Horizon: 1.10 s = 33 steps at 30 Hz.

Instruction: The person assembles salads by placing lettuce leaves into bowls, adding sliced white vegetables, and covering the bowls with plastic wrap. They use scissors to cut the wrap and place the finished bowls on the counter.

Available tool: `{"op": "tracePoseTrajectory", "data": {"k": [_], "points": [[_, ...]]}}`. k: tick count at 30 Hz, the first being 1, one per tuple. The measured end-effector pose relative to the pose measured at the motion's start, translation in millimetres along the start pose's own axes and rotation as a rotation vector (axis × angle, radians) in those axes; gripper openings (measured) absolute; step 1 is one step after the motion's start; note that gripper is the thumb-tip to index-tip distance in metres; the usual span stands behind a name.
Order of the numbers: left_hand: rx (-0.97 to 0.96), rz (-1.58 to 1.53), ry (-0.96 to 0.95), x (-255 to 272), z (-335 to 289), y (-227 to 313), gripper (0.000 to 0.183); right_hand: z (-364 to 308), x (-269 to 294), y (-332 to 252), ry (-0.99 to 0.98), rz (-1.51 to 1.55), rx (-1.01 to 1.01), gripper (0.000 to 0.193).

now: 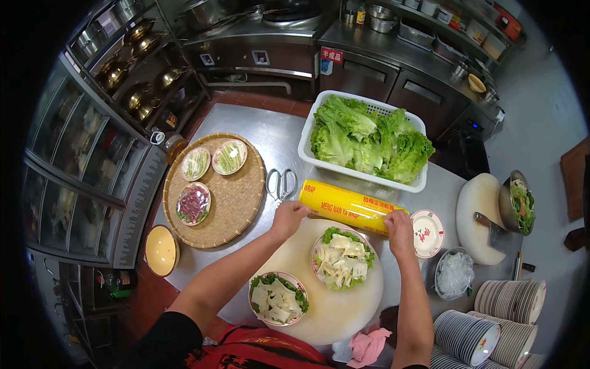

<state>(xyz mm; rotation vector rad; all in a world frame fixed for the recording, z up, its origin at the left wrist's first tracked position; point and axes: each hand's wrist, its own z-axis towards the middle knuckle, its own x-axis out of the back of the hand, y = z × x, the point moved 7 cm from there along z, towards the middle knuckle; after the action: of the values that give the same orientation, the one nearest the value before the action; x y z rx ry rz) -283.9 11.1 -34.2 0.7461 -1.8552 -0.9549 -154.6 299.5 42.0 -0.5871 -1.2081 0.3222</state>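
Observation:
A yellow printed roll of plastic wrap (347, 204) lies across the table in front of me. My left hand (290, 219) pinches at its left end, fingers closed at the near edge. At the right end, my right hand (399, 231) is closed on the roll's near corner. Just below, a plate of pale sliced food on lettuce (343, 258) sits on a round white cutting board (350, 313). A second similar plate (278, 299) rests at the board's left edge, under my left forearm. Any film stretched between my hands is too clear to make out.
A round bamboo tray (239, 206) holds three wrapped plates at left, with scissors (281, 184) beside it. Behind the roll stands a white basket (307, 144) of lettuce. To the right are an empty plate (426, 234), a cleaver (491, 230) on another board and stacked plates (510, 301).

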Motion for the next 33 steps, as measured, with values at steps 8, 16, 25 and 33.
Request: {"op": "tracePoseTrajectory", "data": {"k": [8, 16, 25, 33], "points": [[-0.388, -0.018, 0.164, 6.1, 12.1, 47.8, 0.015, 4.8, 13.0, -18.8, 0.15, -0.077, 0.093, 0.019], [-0.204, -0.379, -0.07, -11.7, 10.5, 42.3, 0.017, 11.6, -11.5, -3.8, -0.097, -0.087, 0.093, 0.009], [-0.138, -0.71, -0.109, -5.7, 30.0, 71.1, 0.016, -22.3, 9.6, 14.4, 0.008, 0.568, -0.303, 0.004], [-0.173, -0.699, -0.312, 25.9, -16.3, 82.6, 0.017, -95.5, 45.4, -45.5, -0.081, 0.677, -0.366, 0.004]]}}
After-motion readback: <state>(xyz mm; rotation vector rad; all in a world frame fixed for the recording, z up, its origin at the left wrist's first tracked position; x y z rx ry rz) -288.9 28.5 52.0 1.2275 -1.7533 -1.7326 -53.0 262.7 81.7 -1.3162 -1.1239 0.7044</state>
